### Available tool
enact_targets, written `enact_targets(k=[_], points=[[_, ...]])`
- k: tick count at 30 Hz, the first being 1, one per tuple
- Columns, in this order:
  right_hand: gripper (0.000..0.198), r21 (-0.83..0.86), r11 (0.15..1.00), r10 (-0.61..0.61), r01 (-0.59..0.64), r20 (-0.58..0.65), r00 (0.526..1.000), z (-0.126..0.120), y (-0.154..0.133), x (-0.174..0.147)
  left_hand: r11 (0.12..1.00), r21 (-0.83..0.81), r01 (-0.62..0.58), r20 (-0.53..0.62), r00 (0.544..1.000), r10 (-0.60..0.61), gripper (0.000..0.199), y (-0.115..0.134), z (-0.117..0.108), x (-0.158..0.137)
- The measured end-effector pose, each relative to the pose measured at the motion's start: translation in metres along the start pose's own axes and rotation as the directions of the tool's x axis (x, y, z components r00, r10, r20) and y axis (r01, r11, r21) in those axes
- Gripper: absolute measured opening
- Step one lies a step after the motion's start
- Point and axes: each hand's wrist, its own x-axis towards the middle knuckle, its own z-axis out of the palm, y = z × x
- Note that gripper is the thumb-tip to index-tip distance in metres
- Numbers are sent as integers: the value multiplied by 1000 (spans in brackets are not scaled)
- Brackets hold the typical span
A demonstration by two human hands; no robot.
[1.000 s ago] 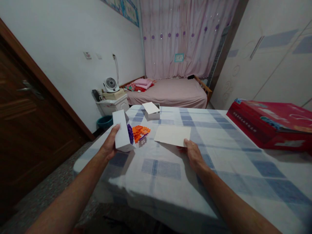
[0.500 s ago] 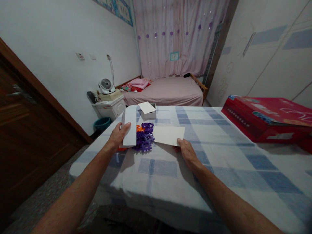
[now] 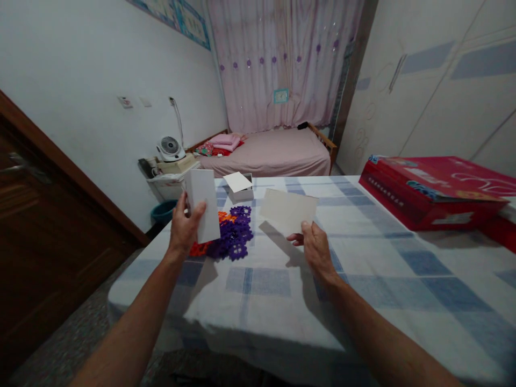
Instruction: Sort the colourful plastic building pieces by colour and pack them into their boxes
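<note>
In my left hand [image 3: 184, 223] is a white box [image 3: 208, 215], tilted upright with the thumb across its broad face. My right hand [image 3: 314, 244] pinches a flat cream-white card [image 3: 287, 209] by its lower right corner, thumb on top, raised over the tablecloth. Purple interlocking plastic pieces [image 3: 236, 234] lie in a heap between the hands, just right of the white box. Orange pieces [image 3: 201, 248] lie beside them, partly hidden by the box and my left hand. Behind the heap stands a small grey-white box [image 3: 244, 194] with a white sheet [image 3: 237, 181] resting askew on it.
A blue-and-white checked tablecloth [image 3: 262, 282] covers the table. At the right stands a large red box [image 3: 435, 193]. Beyond the table are a bed [image 3: 282, 153], a white fan [image 3: 170, 146] on a cabinet and a teal bin [image 3: 162, 211].
Both hands have lifted a little off the table. The white box has moved left and stands more upright; the card has risen and tilted, moving slightly right. The camera view has shifted slightly.
</note>
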Motion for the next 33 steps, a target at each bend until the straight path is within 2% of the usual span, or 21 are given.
enact_targets(k=[2, 4, 6, 7, 11, 14, 16, 18, 20, 22, 25, 27, 29, 33], points=[[29, 202, 977, 73, -65, -32, 997, -1, 0, 4, 950, -296, 102, -3, 994, -108, 59, 1, 4, -1], [22, 371, 917, 170, -145, -38, 985, -1, 0, 8, 838, -524, 154, -5, 983, -183, 50, 2, 8, -2], [15, 471, 855, 255, -217, -19, 967, -1, 0, 10, 743, -649, 164, -3, 976, -218, 44, 0, 9, -3], [11, 494, 834, 287, -246, -8, 958, -1, -1, 10, 723, -670, 169, 1, 974, -228, 42, -3, 8, -3], [11, 532, 783, 373, -324, 16, 928, -1, -6, 7, 762, -596, 252, 40, 958, -285, 38, -14, 0, -4], [14, 568, 741, 403, -359, 51, 914, -1, -11, 9, 754, -607, 250, 34, 957, -289, 34, -10, -2, -5], [16, 582, 720, 415, -378, 76, 907, 0, -12, 15, 686, -689, 236, 31, 954, -298, 35, -1, 2, -6], [18, 593, 702, 431, -394, 86, 898, 3, -11, 22, 585, -756, 294, 91, 932, -350, 39, 7, 13, -8], [20, 596, 690, 447, -411, 95, 889, 9, -9, 28, 471, -781, 409, 221, 888, -404, 41, 10, 28, -13], [20, 577, 689, 462, -439, 117, 879, 18, -7, 30, 364, -779, 510, 360, 840, -406, 43, 10, 48, -19], [18, 530, 682, 488, -504, 184, 853, 33, -3, 26, 284, -735, 615, 514, 780, -358, 45, 7, 81, -31], [17, 519, 669, 493, -531, 224, 841, 38, -1, 22, 282, -709, 647, 556, 758, -342, 45, 6, 102, -37], [20, 523, 667, 489, -531, 231, 841, 38, 0, 20, 296, -708, 641, 556, 764, -327, 44, 4, 118, -42], [31, 520, 712, 434, -472, 204, 878, 24, -3, 24, 385, -675, 630, 538, 777, -327, 35, -8, 137, -45]])
